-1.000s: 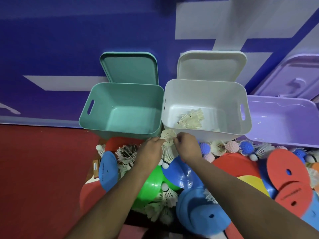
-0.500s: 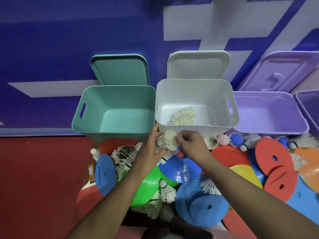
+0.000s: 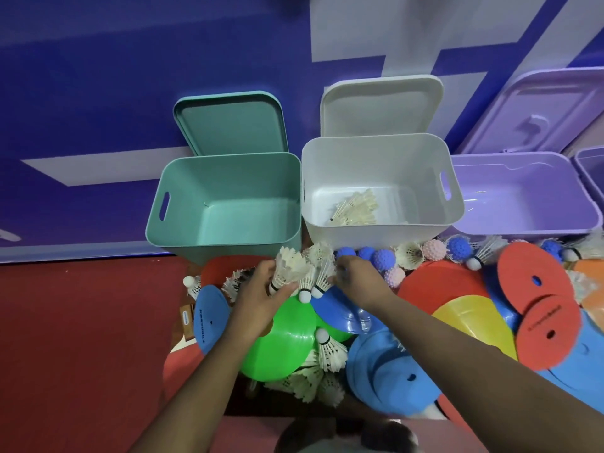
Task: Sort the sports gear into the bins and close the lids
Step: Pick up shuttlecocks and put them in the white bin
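Left hand [image 3: 261, 289], just below the centre of the frame, now grips a bunch of shuttlecocks [image 3: 291, 266] by their cork ends, with the feathers fanned up toward the bins. A second ago only one shuttlecock showed between the two hands, so the handful has grown. I judge that the person is gathering several from the pile to drop together.

That drop looks due at the white bin [image 3: 376, 235], centre right, which already holds a few shuttlecocks [image 3: 356, 209] on its floor; the bunch sits just below its front wall. The teal bin [image 3: 228, 178] to its left and the purple bin [image 3: 523, 178] at the right edge stand open too. The white lid [image 3: 379, 106], teal lid [image 3: 232, 125] and purple lid [image 3: 539, 116] lean back against the wall. Most of the sorting is still ahead: foam discs [image 3: 529, 276], spiky balls [image 3: 382, 258] and more loose shuttlecocks lie along the bottom of the frame.

The left forearm rises from the lower left, with fingers and thumb curled round the corks. The right hand [image 3: 356, 279] comes in from the lower right with its wrist bent down. Its fingertips [image 3: 336, 273] are at the feathers of the rightmost shuttlecock in the bunch, but I cannot tell whether they pinch it or only touch it.
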Available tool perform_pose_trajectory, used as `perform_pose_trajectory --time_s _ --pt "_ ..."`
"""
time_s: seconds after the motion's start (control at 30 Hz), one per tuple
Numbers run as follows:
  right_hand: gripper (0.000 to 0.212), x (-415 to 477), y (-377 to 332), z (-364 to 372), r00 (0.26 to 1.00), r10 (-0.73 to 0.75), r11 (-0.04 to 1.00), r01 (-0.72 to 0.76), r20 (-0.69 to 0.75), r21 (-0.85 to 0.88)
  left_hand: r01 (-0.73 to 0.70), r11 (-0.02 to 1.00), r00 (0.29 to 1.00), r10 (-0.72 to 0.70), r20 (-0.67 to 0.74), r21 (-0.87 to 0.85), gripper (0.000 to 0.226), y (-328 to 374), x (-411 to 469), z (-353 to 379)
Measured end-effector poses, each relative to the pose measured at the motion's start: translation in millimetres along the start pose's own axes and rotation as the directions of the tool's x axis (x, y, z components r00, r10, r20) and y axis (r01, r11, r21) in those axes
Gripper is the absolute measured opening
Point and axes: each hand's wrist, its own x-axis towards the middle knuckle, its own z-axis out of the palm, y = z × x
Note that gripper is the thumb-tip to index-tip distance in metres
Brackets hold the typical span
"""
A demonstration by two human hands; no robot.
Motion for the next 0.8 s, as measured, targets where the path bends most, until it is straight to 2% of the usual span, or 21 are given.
perform_pose_trajectory --time_s 0.13,0.2,0.27,0.33,0.4,0.53,0.6,0.67,0.73,0.8 --pt "0.023 -13.3 -7.0 -20.5 0.994 -0.070 0.994 0.077 -0.084 0.077 0.000 0.994 0.999 0.004 -0.034 0.109 0.035 -2.6 1.2 -1.2" --pt "0.023 -24.4 -8.2 -41.4 0.988 -0.073 0.980 0.097 -0.139 0.175 -0.020 0.974 0.998 0.031 -0.047 0.227 0.039 -2.4 3.5 0.2" --pt "0.021 -34.7 -8.5 -61.2 0.974 -0.056 0.956 0.116 -0.219 0.270 -0.042 0.962 0.999 0.050 -0.020 0.271 0.036 4.6 6.0 5.5" --pt "0.018 -40.5 -6.7 -73.7 0.963 -0.054 0.954 0.128 -0.264 0.272 -0.074 0.968 0.997 0.069 0.027 0.240 0.036 15.3 8.8 15.7" --pt "0.016 -46.1 -8.0 -78.6 0.974 -0.055 0.959 0.113 -0.220 0.258 -0.106 0.973 0.993 0.092 0.076 0.203 0.043 26.3 13.2 29.1" --pt "0.022 -62.9 -6.6 -76.9 0.996 -0.056 0.857 0.080 -0.062 0.509 -0.221 0.960 0.971 0.201 0.128 0.169 0.043 54.7 17.7 56.5" --pt "0.014 -65.0 4.1 -74.7 0.994 -0.026 0.856 0.078 -0.107 0.510 -0.255 0.958 0.957 0.230 0.179 0.133 0.048 63.3 21.5 67.4" --pt "0.007 -64.3 19.6 -76.2 0.983 0.036 0.861 0.061 -0.180 0.506 -0.249 0.960 0.957 0.224 0.186 0.127 0.043 60.8 28.7 72.3" --pt "0.007 -63.9 37.3 -79.1 0.967 0.117 0.857 0.016 -0.226 0.514 -0.227 0.937 0.974 0.214 0.079 0.267 0.032 47.8 37.1 68.3" --pt "0.037 -66.2 53.9 -81.4 0.960 0.152 0.870 -0.018 -0.234 0.492 -0.202 0.767 0.969 0.245 0.012 0.609 0.032 29.0 44.2 63.8"
